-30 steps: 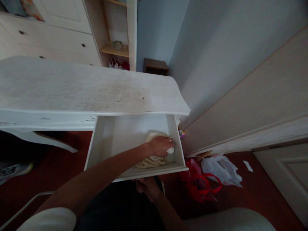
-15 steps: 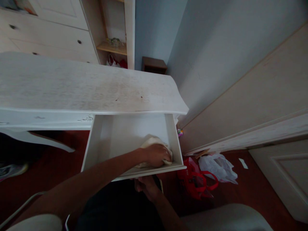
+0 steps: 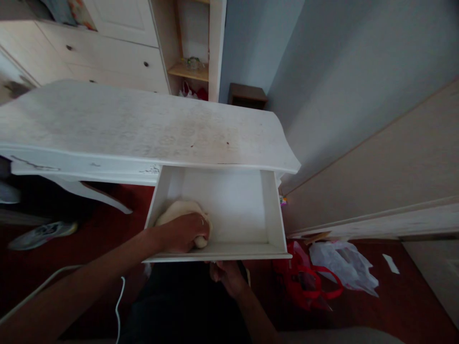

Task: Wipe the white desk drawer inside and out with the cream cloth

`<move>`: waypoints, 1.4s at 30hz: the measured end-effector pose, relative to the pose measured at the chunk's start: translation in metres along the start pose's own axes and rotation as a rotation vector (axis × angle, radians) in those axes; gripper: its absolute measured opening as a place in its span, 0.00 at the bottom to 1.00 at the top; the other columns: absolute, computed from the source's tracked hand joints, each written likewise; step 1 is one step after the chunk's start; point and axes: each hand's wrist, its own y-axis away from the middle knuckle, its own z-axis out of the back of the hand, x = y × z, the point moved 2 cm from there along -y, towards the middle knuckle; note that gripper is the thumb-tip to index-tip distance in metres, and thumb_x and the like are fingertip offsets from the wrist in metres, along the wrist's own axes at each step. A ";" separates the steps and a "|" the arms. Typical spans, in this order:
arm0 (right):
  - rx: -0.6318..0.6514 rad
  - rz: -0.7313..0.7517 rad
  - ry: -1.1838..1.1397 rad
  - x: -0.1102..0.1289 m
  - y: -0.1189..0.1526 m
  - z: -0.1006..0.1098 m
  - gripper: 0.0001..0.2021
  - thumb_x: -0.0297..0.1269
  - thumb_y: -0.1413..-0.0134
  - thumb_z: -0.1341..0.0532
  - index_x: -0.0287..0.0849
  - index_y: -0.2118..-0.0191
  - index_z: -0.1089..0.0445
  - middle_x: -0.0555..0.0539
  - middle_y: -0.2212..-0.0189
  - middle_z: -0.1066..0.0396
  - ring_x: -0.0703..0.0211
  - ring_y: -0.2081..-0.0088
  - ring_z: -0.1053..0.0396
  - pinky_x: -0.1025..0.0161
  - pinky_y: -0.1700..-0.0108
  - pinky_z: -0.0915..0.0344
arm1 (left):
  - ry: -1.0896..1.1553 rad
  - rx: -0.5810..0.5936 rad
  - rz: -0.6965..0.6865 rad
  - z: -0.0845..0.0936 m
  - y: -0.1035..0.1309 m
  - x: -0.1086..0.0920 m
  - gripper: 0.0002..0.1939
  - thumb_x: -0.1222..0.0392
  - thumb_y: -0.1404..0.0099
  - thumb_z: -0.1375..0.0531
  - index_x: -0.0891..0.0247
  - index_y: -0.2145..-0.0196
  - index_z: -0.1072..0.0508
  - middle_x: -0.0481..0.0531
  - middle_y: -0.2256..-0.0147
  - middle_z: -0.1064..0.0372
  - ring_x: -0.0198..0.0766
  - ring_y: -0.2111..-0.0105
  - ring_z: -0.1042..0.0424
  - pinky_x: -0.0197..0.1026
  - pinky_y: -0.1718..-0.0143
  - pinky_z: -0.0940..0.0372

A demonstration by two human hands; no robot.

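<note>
A pulled-out white drawer (image 3: 236, 254) juts from the front of a white desk (image 3: 143, 124). Inside it, at the left front corner, my left hand (image 3: 191, 231) is closed on a cream cloth (image 3: 179, 208) and presses it on the drawer's bottom. Part of the cloth spreads out behind the hand, and a bunched end shows by the fingers. Below the drawer's front edge, my right hand (image 3: 229, 277) has its fingers curled against the outside of the front panel; the exact part they grip is hidden.
Brown stains and small dark specks mark the desk top. On the red floor to the right lie a red bag (image 3: 304, 286) and a white plastic bag (image 3: 344, 265). A shoe (image 3: 43, 235) shows at the left. White cabinets (image 3: 118, 57) stand behind the desk, and a wall (image 3: 344, 119) runs along its right.
My left hand has carried the cloth from the drawer's right front corner across to its left side. The right hand stays at the front panel. The view has shifted somewhat to the left.
</note>
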 end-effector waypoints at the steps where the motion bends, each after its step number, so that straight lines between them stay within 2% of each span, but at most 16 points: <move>1: 0.007 -0.003 -0.002 0.000 0.000 0.000 0.22 0.56 0.50 0.36 0.38 0.67 0.24 0.55 0.86 0.40 0.69 0.83 0.47 0.66 0.76 0.51 | -0.035 -0.006 0.009 0.001 0.008 0.002 0.20 0.70 0.46 0.41 0.56 0.57 0.24 0.51 0.53 0.25 0.42 0.50 0.30 0.43 0.43 0.43; 4: 0.009 -0.011 -0.008 0.000 0.000 0.002 0.22 0.56 0.51 0.35 0.38 0.66 0.24 0.54 0.84 0.38 0.68 0.82 0.47 0.65 0.76 0.51 | -0.174 -0.042 0.144 0.005 0.023 0.009 0.27 0.62 0.39 0.41 0.54 0.41 0.35 0.57 0.38 0.39 0.49 0.37 0.44 0.57 0.37 0.54; 5: 0.005 -0.009 -0.008 0.000 0.000 0.002 0.22 0.56 0.52 0.35 0.38 0.66 0.24 0.53 0.83 0.37 0.69 0.82 0.47 0.65 0.76 0.51 | -0.216 -0.053 0.222 0.006 0.026 0.011 0.30 0.58 0.38 0.41 0.53 0.38 0.39 0.58 0.36 0.44 0.52 0.36 0.47 0.60 0.37 0.54; 7: 0.002 -0.008 0.003 -0.001 0.000 0.003 0.23 0.57 0.51 0.35 0.38 0.66 0.24 0.53 0.83 0.37 0.69 0.82 0.47 0.65 0.76 0.51 | -0.258 -0.077 0.382 0.006 0.028 0.013 0.36 0.54 0.41 0.38 0.50 0.36 0.44 0.59 0.34 0.49 0.55 0.36 0.48 0.60 0.39 0.52; 9: 0.004 -0.003 0.014 -0.001 0.001 0.003 0.23 0.57 0.51 0.36 0.37 0.66 0.24 0.54 0.85 0.40 0.68 0.82 0.48 0.64 0.76 0.51 | -0.279 -0.105 0.508 0.004 0.026 0.013 0.40 0.59 0.43 0.36 0.51 0.36 0.45 0.60 0.35 0.48 0.58 0.38 0.45 0.59 0.40 0.49; 11: 0.007 0.006 0.005 -0.001 0.001 0.002 0.23 0.57 0.50 0.36 0.37 0.66 0.25 0.55 0.85 0.42 0.68 0.82 0.48 0.64 0.76 0.51 | -0.313 -0.128 0.582 0.002 0.021 0.013 0.39 0.66 0.43 0.39 0.54 0.35 0.45 0.62 0.36 0.46 0.58 0.38 0.44 0.59 0.40 0.48; 14: 0.006 0.019 -0.023 -0.001 0.002 0.002 0.22 0.56 0.50 0.36 0.38 0.66 0.25 0.54 0.84 0.41 0.69 0.82 0.48 0.65 0.76 0.52 | -0.362 -0.176 0.606 0.001 0.011 0.014 0.33 0.69 0.39 0.46 0.56 0.36 0.43 0.63 0.38 0.43 0.57 0.40 0.42 0.58 0.42 0.46; 17: 0.015 0.026 -0.011 -0.002 0.002 0.003 0.20 0.54 0.47 0.37 0.39 0.65 0.24 0.54 0.84 0.39 0.68 0.82 0.47 0.64 0.76 0.52 | -0.405 -0.231 0.641 0.007 0.002 0.019 0.28 0.68 0.34 0.52 0.55 0.38 0.40 0.63 0.40 0.41 0.56 0.43 0.39 0.57 0.47 0.41; 19: 0.016 0.034 -0.004 -0.003 0.002 0.004 0.20 0.54 0.47 0.37 0.39 0.64 0.24 0.53 0.84 0.39 0.68 0.82 0.47 0.64 0.76 0.52 | -0.443 -0.255 0.655 0.012 -0.003 0.025 0.27 0.68 0.34 0.53 0.54 0.39 0.39 0.62 0.41 0.40 0.56 0.44 0.39 0.57 0.47 0.41; 24: 0.004 0.065 -0.024 -0.001 0.002 0.002 0.17 0.51 0.46 0.37 0.41 0.64 0.24 0.52 0.82 0.36 0.68 0.81 0.46 0.64 0.76 0.51 | -0.455 -0.325 0.620 0.028 -0.018 0.048 0.30 0.66 0.37 0.44 0.53 0.39 0.40 0.64 0.40 0.43 0.60 0.44 0.39 0.58 0.47 0.41; 27: -0.007 0.076 -0.048 0.001 0.003 -0.001 0.16 0.50 0.46 0.37 0.41 0.64 0.24 0.50 0.76 0.31 0.69 0.81 0.45 0.65 0.77 0.50 | -0.435 -0.344 0.663 0.040 -0.029 0.064 0.32 0.66 0.38 0.42 0.54 0.37 0.42 0.67 0.43 0.39 0.61 0.46 0.36 0.56 0.52 0.37; 32: -0.024 0.106 -0.064 0.003 0.003 -0.005 0.15 0.49 0.46 0.36 0.41 0.66 0.24 0.48 0.71 0.27 0.71 0.82 0.44 0.66 0.78 0.50 | -0.399 -0.259 0.711 0.057 -0.043 0.081 0.27 0.63 0.38 0.40 0.54 0.41 0.35 0.65 0.51 0.29 0.59 0.53 0.28 0.54 0.55 0.34; 36: -0.059 0.098 -0.119 0.005 0.002 -0.008 0.12 0.46 0.49 0.34 0.42 0.67 0.24 0.47 0.69 0.25 0.71 0.82 0.44 0.67 0.79 0.48 | -0.415 -0.241 0.662 0.059 -0.044 0.086 0.30 0.61 0.40 0.37 0.54 0.40 0.35 0.65 0.52 0.27 0.59 0.54 0.27 0.53 0.56 0.33; 42: -0.087 0.072 -0.159 0.005 0.002 -0.010 0.12 0.46 0.51 0.32 0.42 0.68 0.25 0.47 0.68 0.24 0.71 0.83 0.43 0.67 0.79 0.47 | -0.448 -0.278 0.544 0.051 -0.050 0.080 0.29 0.67 0.36 0.45 0.55 0.38 0.39 0.63 0.49 0.30 0.54 0.52 0.28 0.49 0.58 0.33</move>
